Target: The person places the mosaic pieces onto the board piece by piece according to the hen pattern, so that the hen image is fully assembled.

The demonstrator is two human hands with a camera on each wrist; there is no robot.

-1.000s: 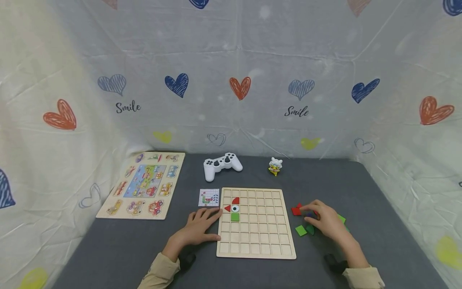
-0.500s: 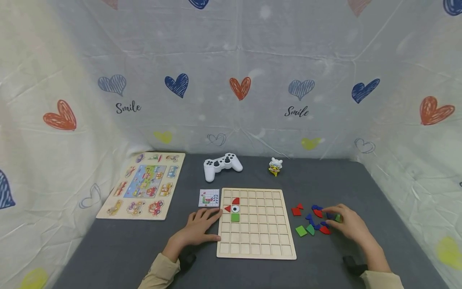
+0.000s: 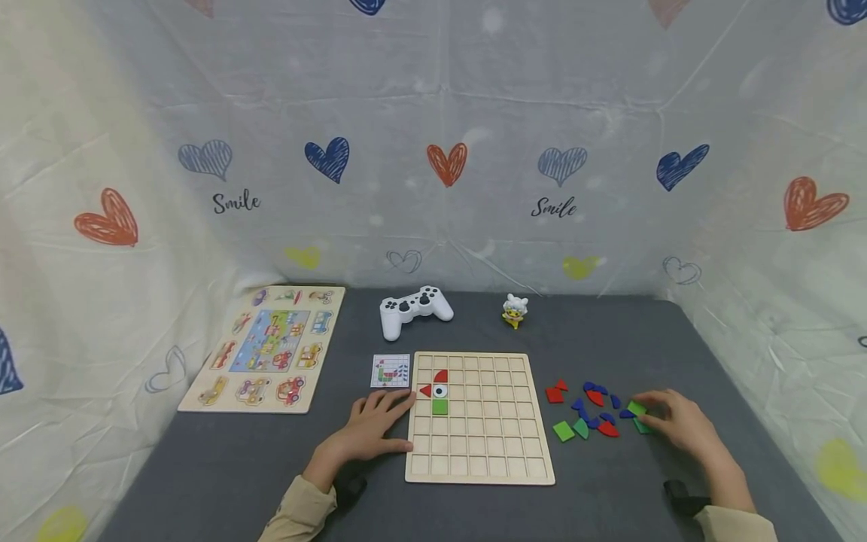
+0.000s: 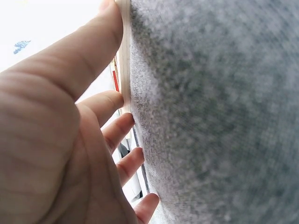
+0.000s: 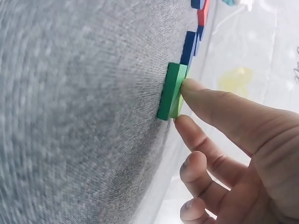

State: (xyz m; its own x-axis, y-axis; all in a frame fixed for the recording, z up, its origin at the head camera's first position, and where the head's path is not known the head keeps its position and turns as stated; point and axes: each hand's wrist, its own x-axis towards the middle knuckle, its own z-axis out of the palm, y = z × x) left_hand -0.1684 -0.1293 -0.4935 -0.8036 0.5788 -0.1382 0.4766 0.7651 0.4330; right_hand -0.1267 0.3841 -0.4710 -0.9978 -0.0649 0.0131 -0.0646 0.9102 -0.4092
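A wooden grid board (image 3: 501, 452) lies at the middle of the table. Its upper left cells bear a red quarter-round piece (image 3: 442, 376), a red triangle (image 3: 425, 391), an eye piece (image 3: 440, 391) and a green square (image 3: 440, 407). My left hand (image 3: 369, 433) rests with fingers spread, thumb and fingertips at the board's left edge. To the right, my right hand (image 3: 684, 425) pinches a light green square piece (image 3: 635, 408) between thumb and index finger. A dark green piece (image 5: 172, 91) lies right against it in the right wrist view, beside blue pieces (image 5: 188, 49).
Several loose red, blue and green pieces (image 3: 608, 429) lie between board and right hand. A pattern card (image 3: 390, 370) is left of the board. Behind stand a white game controller (image 3: 416, 307) and a small figurine (image 3: 515, 310). A vehicle puzzle board (image 3: 271, 391) occupies the left.
My right hand has moved rightward across the loose pieces, uncovering them, to the light green square at their right end. The left hand has stayed at the board's edge.
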